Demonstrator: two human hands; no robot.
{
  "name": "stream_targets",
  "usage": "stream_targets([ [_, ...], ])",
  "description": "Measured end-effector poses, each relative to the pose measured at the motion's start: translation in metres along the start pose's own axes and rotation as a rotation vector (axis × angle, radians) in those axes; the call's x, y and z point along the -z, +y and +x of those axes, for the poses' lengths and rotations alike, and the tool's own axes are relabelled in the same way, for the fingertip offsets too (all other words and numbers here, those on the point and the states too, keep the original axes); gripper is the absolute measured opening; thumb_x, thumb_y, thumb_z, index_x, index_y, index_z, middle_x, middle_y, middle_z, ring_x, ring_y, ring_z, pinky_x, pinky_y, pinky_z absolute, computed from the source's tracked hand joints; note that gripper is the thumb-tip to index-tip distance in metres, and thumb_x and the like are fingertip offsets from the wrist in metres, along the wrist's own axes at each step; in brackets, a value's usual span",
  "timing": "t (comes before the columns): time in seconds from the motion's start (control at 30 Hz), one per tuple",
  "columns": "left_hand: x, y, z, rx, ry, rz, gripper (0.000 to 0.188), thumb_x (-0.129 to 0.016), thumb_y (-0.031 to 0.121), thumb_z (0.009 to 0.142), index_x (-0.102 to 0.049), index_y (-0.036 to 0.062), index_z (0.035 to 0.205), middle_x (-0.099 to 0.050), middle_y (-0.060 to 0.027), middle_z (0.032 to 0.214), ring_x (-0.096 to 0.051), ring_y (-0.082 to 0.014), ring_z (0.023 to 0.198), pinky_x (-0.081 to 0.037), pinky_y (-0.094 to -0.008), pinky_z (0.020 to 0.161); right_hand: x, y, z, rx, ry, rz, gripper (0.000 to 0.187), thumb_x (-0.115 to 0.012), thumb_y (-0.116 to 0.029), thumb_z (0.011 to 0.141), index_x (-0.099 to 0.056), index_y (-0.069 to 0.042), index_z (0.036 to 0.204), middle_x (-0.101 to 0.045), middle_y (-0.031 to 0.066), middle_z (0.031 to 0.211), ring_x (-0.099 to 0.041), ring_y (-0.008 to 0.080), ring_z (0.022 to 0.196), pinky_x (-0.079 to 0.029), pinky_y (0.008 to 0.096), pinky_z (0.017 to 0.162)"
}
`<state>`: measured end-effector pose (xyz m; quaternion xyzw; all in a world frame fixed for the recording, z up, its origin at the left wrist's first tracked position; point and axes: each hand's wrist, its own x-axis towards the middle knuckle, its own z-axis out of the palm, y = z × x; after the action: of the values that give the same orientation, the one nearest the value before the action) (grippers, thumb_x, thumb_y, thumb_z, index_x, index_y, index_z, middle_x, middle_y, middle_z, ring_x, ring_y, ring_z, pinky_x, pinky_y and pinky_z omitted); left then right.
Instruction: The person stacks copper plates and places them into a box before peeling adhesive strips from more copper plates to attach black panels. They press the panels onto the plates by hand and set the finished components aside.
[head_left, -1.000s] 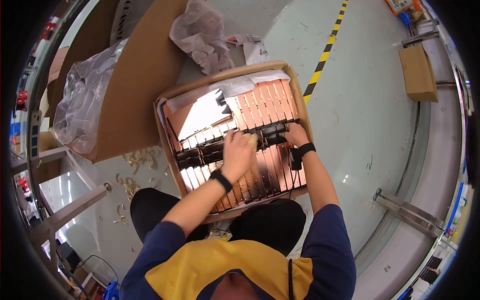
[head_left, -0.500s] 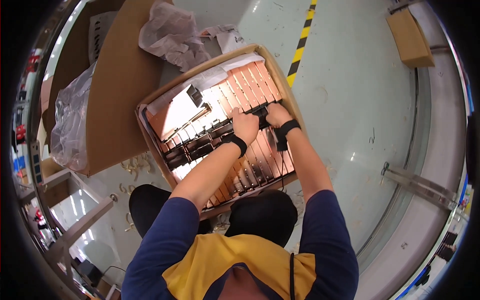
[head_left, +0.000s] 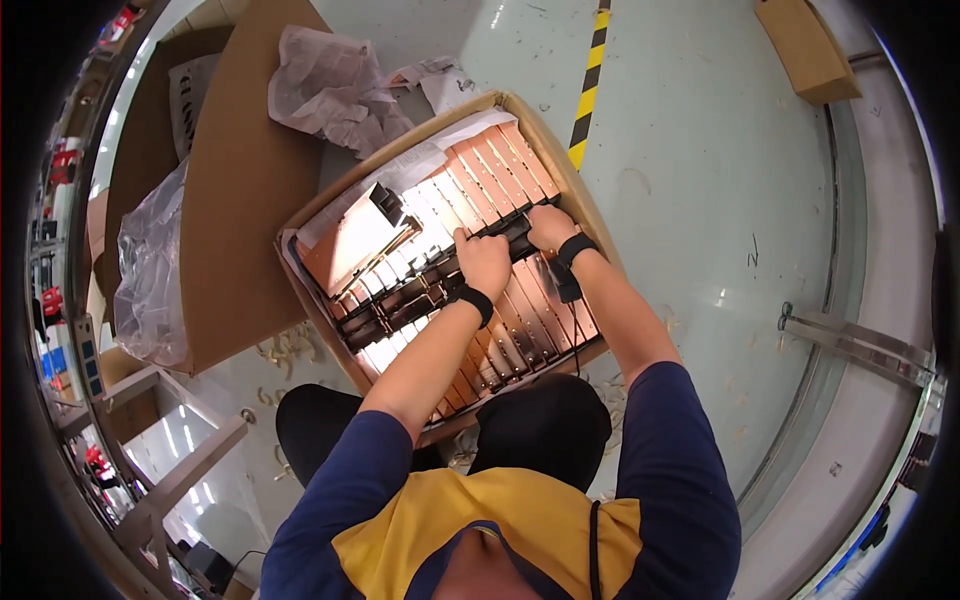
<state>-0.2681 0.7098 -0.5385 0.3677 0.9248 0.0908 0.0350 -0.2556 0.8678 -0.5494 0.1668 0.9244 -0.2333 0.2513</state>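
A cardboard box [head_left: 292, 232] in front of my knees holds two rows of copper-coloured metal plates [head_left: 497, 165], packed side by side. Dark end pieces [head_left: 405, 296] line the gap between the rows. My left hand [head_left: 484, 264] reaches into this gap near the middle, fingers curled down among the plate ends. Just right of it, close to the box's right wall, my right hand [head_left: 550, 230] is bent over the same dark strip. The fingertips of both hands are hidden, so what they grip does not show. On each wrist sits a black band.
A larger open carton [head_left: 245, 180] stands at the left with clear plastic wrap [head_left: 150, 270] over its side. Crumpled paper [head_left: 335, 90] lies beyond the box. Yellow-black tape [head_left: 590, 90] marks the floor. A metal frame [head_left: 195, 455] is at lower left, a small carton [head_left: 808, 50] far right.
The view has shifted slightly, so box and carton sit a little differently in it. Both hands stay at the gap between the rows, the left a touch lower over the plates.
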Motion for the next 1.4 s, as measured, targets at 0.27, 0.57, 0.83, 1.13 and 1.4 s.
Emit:
stream_targets([
  [0.27,0.023,0.0,-0.005,-0.008,0.052,0.018,0.009,-0.056,0.009,0.067,-0.062,0.0106,0.059,-0.059,-0.0069,0.059,-0.057,-0.023,0.068,-0.035,-0.0407,0.082,0.0,-0.013,-0.019,-0.006,0.231,0.146,0.022,-0.055,-0.008,0.069,-0.065,0.0,0.087,-0.063,0.0243,0.087,-0.06,0.0401,0.088,-0.049,0.0477,0.077],
  [0.57,0.006,-0.009,-0.021,0.055,0.033,-0.112,0.012,-0.055,0.01,0.071,-0.066,0.0076,0.066,-0.06,-0.0064,0.06,-0.056,-0.0222,0.071,-0.032,-0.042,0.094,-0.007,-0.011,-0.004,0.116,-0.001,0.016,0.022,-0.055,-0.004,0.068,-0.063,0.004,0.087,-0.062,0.027,0.088,-0.059,0.0432,0.086,-0.05,0.0438,0.074],
  [0.83,0.018,-0.019,-0.033,0.078,-0.031,-0.136,0.012,-0.054,0.01,0.073,-0.066,0.0058,0.071,-0.062,-0.0066,0.066,-0.057,-0.0232,0.078,-0.028,-0.0453,0.1,-0.027,-0.009,-0.005,0.196,0.065,0.227,0.023,-0.058,-0.005,0.067,-0.061,0.004,0.087,-0.062,0.0276,0.086,-0.059,0.0431,0.085,-0.049,0.0444,0.074],
  [1.13,0.025,-0.029,-0.05,0.032,0.285,-0.197,0.015,-0.055,0.008,0.072,-0.063,0.0019,0.084,-0.061,-0.0089,0.073,-0.053,-0.028,0.095,-0.023,-0.0546,0.104,-0.007,-0.015,0.01,0.122,-0.332,0.308,0.037,-0.072,-0.019,0.067,-0.063,0.003,0.095,-0.067,0.0171,0.08,-0.063,0.0286,0.073,-0.048,0.0345,0.069],
  [1.4,0.032,-0.032,-0.044,0.032,0.036,-0.14,0.016,-0.062,0.011,0.072,-0.067,0.0077,0.087,-0.062,-0.0043,0.075,-0.053,-0.0243,0.095,-0.021,-0.0552,0.104,-0.014,-0.014,0.019,0.205,-0.47,0.402,0.049,-0.079,-0.03,0.057,-0.066,0.004,0.089,-0.067,0.0149,0.08,-0.061,0.0229,0.072,-0.048,0.0314,0.069],
])
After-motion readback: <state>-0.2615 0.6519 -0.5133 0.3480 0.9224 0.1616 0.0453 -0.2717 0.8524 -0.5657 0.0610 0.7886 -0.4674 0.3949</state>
